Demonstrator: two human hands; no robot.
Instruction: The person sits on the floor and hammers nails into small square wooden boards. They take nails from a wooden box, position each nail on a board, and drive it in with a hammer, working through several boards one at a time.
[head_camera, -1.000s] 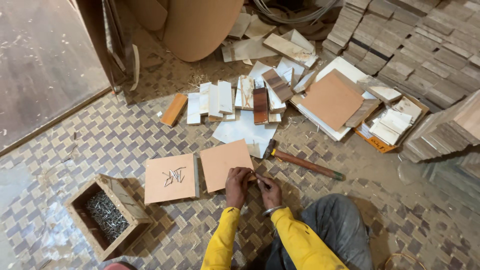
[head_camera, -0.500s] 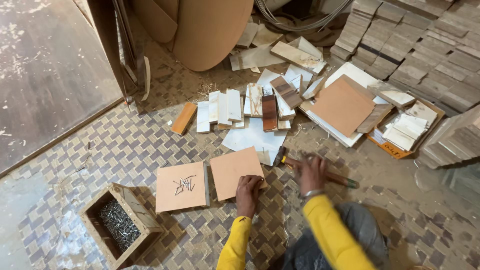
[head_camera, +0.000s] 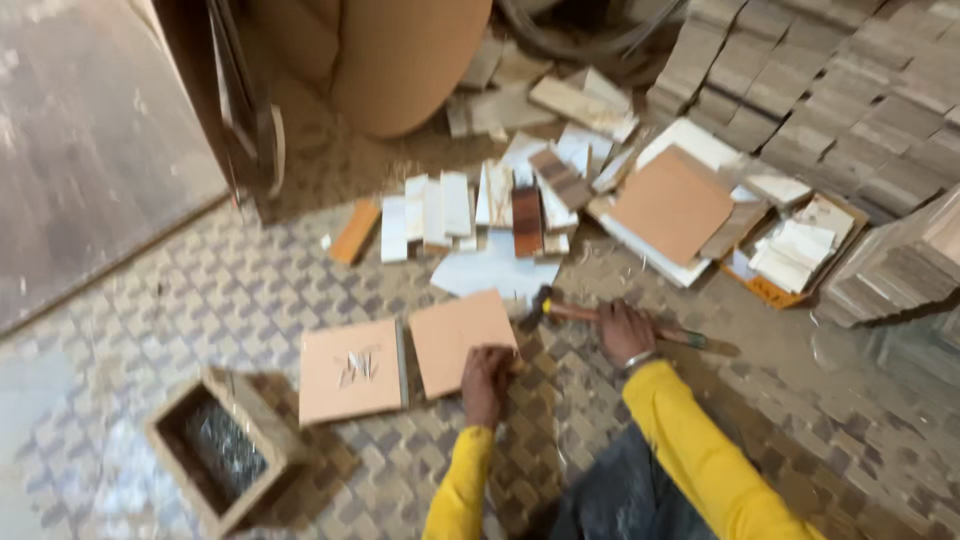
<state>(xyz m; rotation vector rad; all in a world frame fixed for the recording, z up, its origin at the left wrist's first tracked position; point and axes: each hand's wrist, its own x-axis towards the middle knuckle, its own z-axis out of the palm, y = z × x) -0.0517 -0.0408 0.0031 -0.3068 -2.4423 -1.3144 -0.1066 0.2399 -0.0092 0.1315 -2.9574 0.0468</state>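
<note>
Floor lot, seen from above. Left hand (head_camera: 487, 378): fingers curled, resting on the lower right corner of a tan square board (head_camera: 458, 340) lying flat on the patterned floor (head_camera: 200, 310). Right hand (head_camera: 625, 332): closed around the wooden handle of a hammer (head_camera: 600, 315), its head just beside the board's upper right corner. A second board (head_camera: 352, 371) lies just left; a wooden box of nails (head_camera: 220, 455) sits further left. Loose tiles (head_camera: 470, 205) beyond.

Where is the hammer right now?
In the head view the hammer lies on the patterned floor right of centre, gripped by the right hand, its head beside the nearer square board that the left hand touches.
</note>
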